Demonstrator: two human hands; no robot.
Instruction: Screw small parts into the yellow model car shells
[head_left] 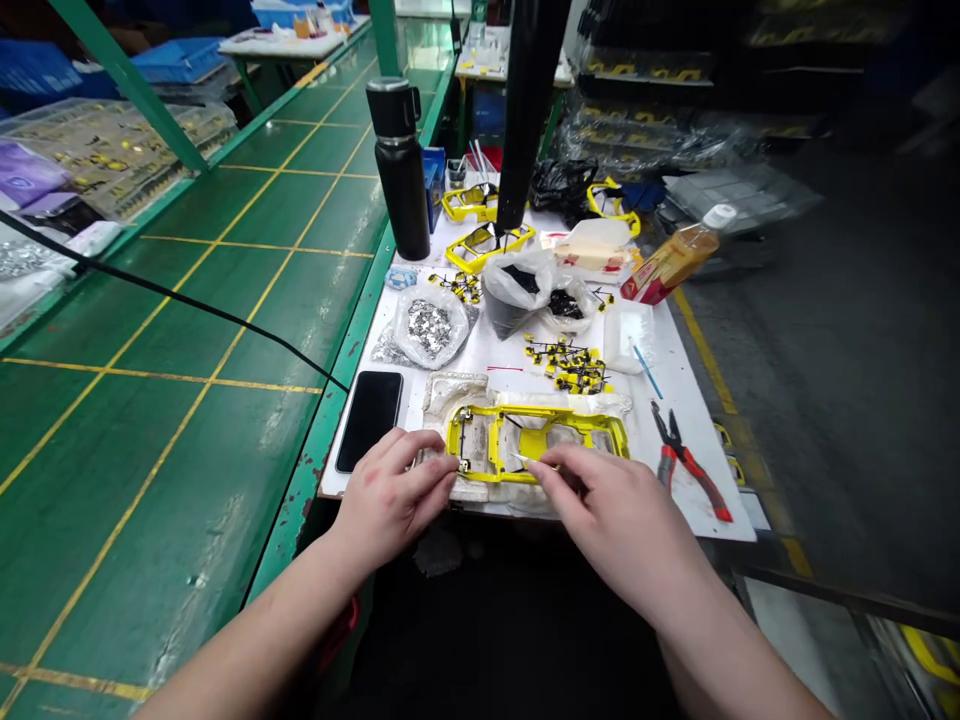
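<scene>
A yellow toy car body [495,445] lies upside down on a whitish, worn padded block [450,392] at the table's near edge. My left hand [394,492] is at the body's left end, its thumb and fingers closed on the corner beside a small black and silver part [463,465]. Over the near side of the body, my right hand [611,505] pinches a thin, pale, pointed piece [519,457]; most of it is hidden by the fingers. Its tip points left into the shell. A black bar [463,430] runs across the body's left end.
Left of the block lies a phone [369,420]; red-handled pliers [686,460] rest at right. Behind are bags of silver pieces [429,328] and black parts [517,285], small yellow-black parts [574,365], a black flask [400,170] and a drink bottle [675,255]. A green conveyor [187,330] runs alongside.
</scene>
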